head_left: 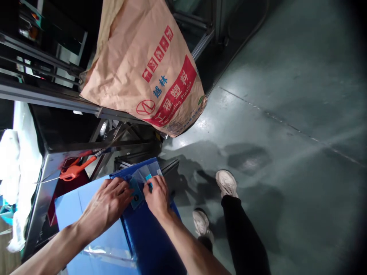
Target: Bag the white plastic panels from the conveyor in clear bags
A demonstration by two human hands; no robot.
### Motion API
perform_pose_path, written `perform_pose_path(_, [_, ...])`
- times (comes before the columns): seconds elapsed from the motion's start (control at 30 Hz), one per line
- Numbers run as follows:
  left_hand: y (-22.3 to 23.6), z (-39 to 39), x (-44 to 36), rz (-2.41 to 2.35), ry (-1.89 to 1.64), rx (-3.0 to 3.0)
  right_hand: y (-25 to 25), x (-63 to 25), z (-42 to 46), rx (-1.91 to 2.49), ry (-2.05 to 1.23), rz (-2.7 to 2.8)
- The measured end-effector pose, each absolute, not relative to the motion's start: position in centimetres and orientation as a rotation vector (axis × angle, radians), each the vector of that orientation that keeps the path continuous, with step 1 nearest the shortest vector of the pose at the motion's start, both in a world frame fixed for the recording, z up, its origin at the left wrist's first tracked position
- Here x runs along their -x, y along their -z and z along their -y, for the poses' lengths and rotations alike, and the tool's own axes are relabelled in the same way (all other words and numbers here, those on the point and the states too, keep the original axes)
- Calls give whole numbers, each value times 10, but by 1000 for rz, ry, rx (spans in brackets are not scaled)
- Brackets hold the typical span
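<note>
My left hand (110, 196) has its fingers curled at the edge of a teal card (137, 198) with a dark round mark. My right hand (157, 194) pinches the end of a clear plastic sleeve (140, 173), where a small bright-blue patch shows by the fingertips. Whether the card sits inside the sleeve or under it, I cannot tell. Both hands are over the dark-blue side (151, 240) of a blue plastic box (71, 210), its lighter face lying under my left forearm. Part of the card and sleeve is hidden by my fingers.
A large brown paper sack (123, 72) with red printing stands beyond the box. Orange-handled scissors (73, 172) lie near a metal table edge (47, 172), beside white plastic (21, 172). My legs and white shoes (226, 182) are on the green floor (301, 95).
</note>
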State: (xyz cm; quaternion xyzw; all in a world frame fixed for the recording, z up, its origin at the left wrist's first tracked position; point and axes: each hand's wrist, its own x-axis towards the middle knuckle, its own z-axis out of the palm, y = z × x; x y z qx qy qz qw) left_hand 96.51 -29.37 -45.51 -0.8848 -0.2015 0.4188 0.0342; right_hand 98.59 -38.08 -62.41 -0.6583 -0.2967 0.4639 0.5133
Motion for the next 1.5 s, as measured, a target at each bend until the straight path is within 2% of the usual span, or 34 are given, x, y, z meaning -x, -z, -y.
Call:
perform_pose_path(0.37, [467,316,-946,655,-1281,2558,617,-1012,371,1703,-993,1056])
perform_pose_path(0.53, [476,303,-946,544,-1353,2634,607,-1003,395,1722,-1144,921])
perform_pose_path(0.63, [471,298,-957,502,-1276,2715,604,-998,407,1611,-1237,700])
perform_pose_path(0.77, [473,298,-976,454,-1196,2825,632,-996,419,1541,-1401,304])
perform_pose_path(0.9, [514,294,-978,301,-1465,2864,679,-989,423,1626,-1463,216])
perform_pose_path(1.03, [546,286,-965,173,-1618,2826,702,-978,413,1637,-1479,264])
perform_pose_path(1.27, [528,280,-973,1,-1571,2912,708,-960,395,1531,-1565,335])
perform_pose_path(1.5, [529,278,-973,78,-1536,2945,706,-964,393,1512,-1548,371])
